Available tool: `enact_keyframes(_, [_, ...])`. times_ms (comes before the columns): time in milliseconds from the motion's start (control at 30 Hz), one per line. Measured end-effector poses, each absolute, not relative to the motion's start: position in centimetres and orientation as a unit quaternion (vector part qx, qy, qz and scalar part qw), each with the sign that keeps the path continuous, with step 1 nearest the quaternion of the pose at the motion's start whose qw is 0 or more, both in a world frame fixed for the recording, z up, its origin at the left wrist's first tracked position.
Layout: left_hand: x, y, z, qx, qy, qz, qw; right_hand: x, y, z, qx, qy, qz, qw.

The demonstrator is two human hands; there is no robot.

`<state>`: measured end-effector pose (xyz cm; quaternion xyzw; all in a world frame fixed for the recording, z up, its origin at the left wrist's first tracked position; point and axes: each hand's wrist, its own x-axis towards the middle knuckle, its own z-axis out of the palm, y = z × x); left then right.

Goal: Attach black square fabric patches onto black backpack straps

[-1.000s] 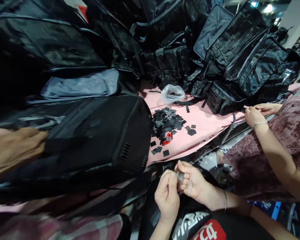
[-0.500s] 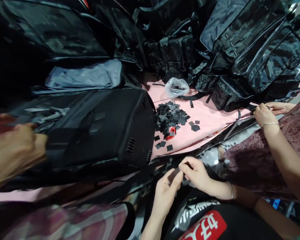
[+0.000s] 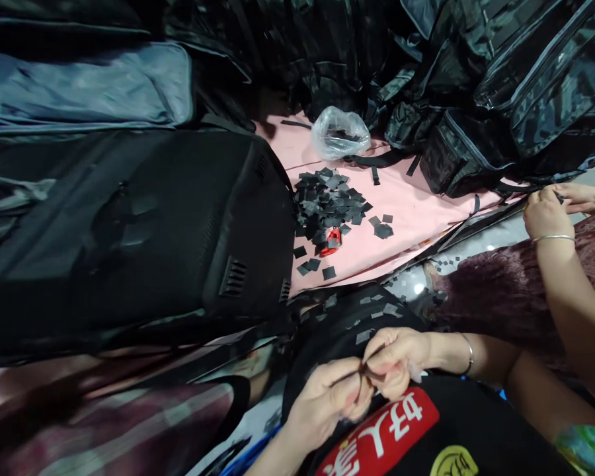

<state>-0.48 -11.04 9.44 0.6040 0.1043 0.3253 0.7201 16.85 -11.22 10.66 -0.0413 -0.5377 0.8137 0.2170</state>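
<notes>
Hands: left hand [image 3: 327, 396] & right hand [image 3: 396, 360] both pinched shut on small black piece [image 3: 364, 370] btwn fingertips.

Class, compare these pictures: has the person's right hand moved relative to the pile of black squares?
Yes. The right hand now sits farther below the pile of black squares, nearer the person's body.

Pink tabletop [image 3: 406, 218], possibly cloth-covered.

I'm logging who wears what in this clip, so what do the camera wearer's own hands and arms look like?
Both forearms are bare, with no sleeves or gloves in view. The left hand wears nothing visible. The right hand has a thin silver bangle at the wrist. Below them shows a black garment with a red patch bearing white characters.
</notes>
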Motion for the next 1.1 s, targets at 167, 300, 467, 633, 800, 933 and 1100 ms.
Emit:
enact_keyframes(167, [-0.8, -8.9, 10.6, 0.535, 0.022, 0.267, 0.801, 15.7, -9.2, 11.7, 0.041, -0.485, 0.859, 0.160])
enact_keyframes(300, [-1.3, -6.8, 11.1, 0.520, 0.083, 0.231, 0.818, 16.2, -7.8, 12.0, -0.071, -0.482, 0.857, 0.166])
enact_keyframes(467, [-2.4, -4.4, 13.5, 0.578, 0.239, 0.164, 0.763, 17.7, -6.9, 14.5, -0.314, -0.484, 0.788, 0.215])
enact_keyframes(633, [-1.9, -2.9, 18.6, 0.639, 0.237, 0.153, 0.716, 17.8, -6.6, 20.7, -0.389, -0.487, 0.747, 0.232])
enact_keyframes(800, [-2.1, -4.2, 23.9, 0.595, 0.289, 0.152, 0.734, 19.2, -7.9, 25.2, -0.366, -0.531, 0.727, 0.236])
enact_keyframes(933, [-7.2, -2.7, 28.8, 0.501, 0.333, 0.351, 0.717, 25.0, -9.0, 27.4, -0.352, -0.439, 0.707, 0.428])
enact_keyframes(1100, [-9.1, -0.9, 32.8, 0.483, 0.281, 0.459, 0.691, 25.4, -5.9, 29.3, -0.418, -0.484, 0.573, 0.512])
